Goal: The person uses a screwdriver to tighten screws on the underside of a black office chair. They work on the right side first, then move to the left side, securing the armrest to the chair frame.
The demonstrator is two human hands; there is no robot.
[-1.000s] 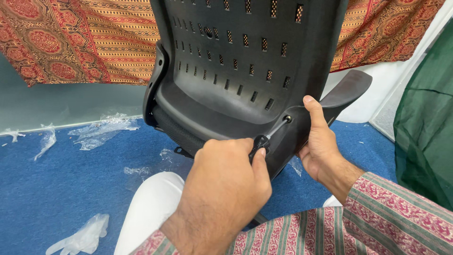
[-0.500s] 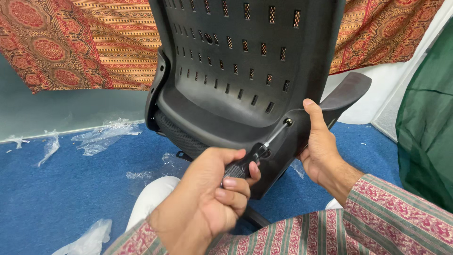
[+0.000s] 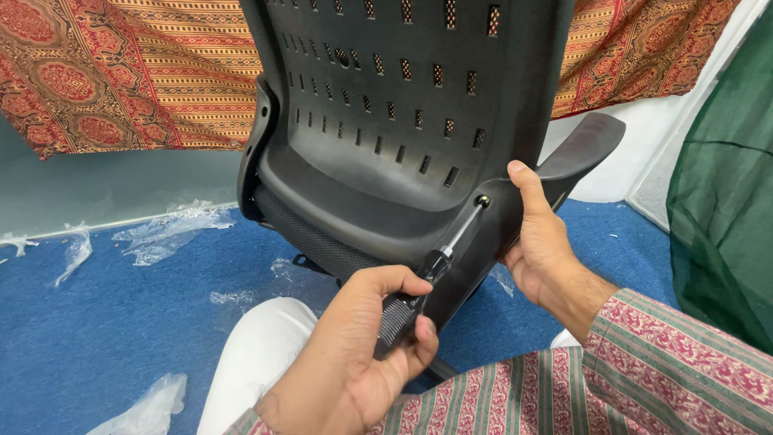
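We are gripping the screwdriver [image 3: 431, 270] in our left hand [image 3: 354, 362], fingers clenched round its black ribbed handle, just below the lower edge of the black chair back [image 3: 403, 121]. The shaft is slanting up and to the right; its tip is sitting in a screw [image 3: 482, 201] at the lower right of the chair back. Our right hand [image 3: 539, 242] is clasping the right edge of the chair back, thumb pressing beside the screw, fingers wrapping behind. An armrest [image 3: 584, 149] is jutting out just right of that edge, above the thumb. Left of the chair back, blue carpet [image 3: 121, 322] is lying open, with scraps of clear plastic wrap [image 3: 165, 234] scattered near the wall. Behind the chair back a patterned red cloth [image 3: 121, 72] is hanging; a green fabric [image 3: 725, 201] is standing well to its right.
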